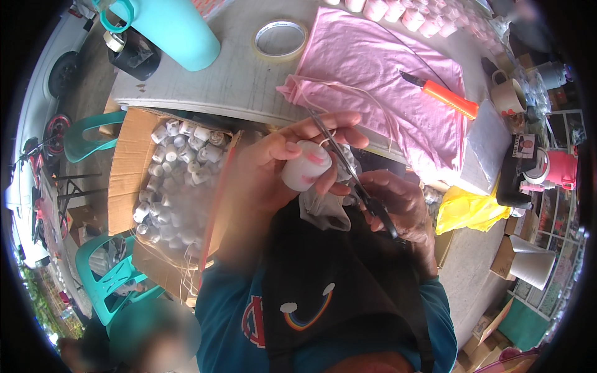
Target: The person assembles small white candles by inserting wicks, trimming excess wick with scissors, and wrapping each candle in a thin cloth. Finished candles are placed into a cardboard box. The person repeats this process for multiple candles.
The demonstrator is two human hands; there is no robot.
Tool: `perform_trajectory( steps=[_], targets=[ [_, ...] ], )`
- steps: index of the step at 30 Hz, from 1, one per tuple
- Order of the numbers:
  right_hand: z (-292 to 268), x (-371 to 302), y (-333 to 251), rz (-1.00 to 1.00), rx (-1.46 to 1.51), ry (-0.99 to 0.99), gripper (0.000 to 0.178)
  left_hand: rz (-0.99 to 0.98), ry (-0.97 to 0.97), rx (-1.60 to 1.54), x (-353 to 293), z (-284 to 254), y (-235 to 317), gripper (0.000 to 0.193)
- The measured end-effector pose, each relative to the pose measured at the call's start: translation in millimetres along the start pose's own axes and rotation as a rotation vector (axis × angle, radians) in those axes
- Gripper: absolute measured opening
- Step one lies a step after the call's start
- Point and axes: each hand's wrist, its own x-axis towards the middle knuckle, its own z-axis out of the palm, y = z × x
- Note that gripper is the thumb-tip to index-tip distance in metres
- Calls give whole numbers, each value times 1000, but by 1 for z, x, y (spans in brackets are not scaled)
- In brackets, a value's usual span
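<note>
My left hand [273,155] is closed around a short white candle [306,166] with pink marks on its side. A pale wick [328,139] curls up from the candle's end, close to the scissor blades. My right hand [398,202] grips dark-handled scissors [339,152], whose long blades slant up and left past the candle. Both hands are held in front of my black apron [336,267], near the table's edge. A crumpled clear plastic bag [324,211] hangs below the candle, partly hidden by my hands.
A cardboard box [121,180] of white candles stands at left. The table [242,81] bears a pink cloth [373,68], an orange cutter [448,98], a tape roll [280,38], a turquoise bottle [171,34] and pink-white candles [429,23]. Another person's cap [152,326] shows lower left.
</note>
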Motion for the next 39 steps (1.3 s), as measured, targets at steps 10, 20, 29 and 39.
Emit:
perform_trajectory(
  steps=[10,20,29,39],
  targets=[
    [-16,11,-38,-245,-771,242,62,108,230,110,1,5,-6,81],
    [-58,65,-73,-423,-1404,492,30,587,611,1226,28,11,-4,72],
    [-23,71,-83,-462,-582,125,41,888,284,1719,68,30,-26,93],
    [-190,140,-111,-286,-1328,846,41,526,442,1621,33,19,-14,27]
  ],
)
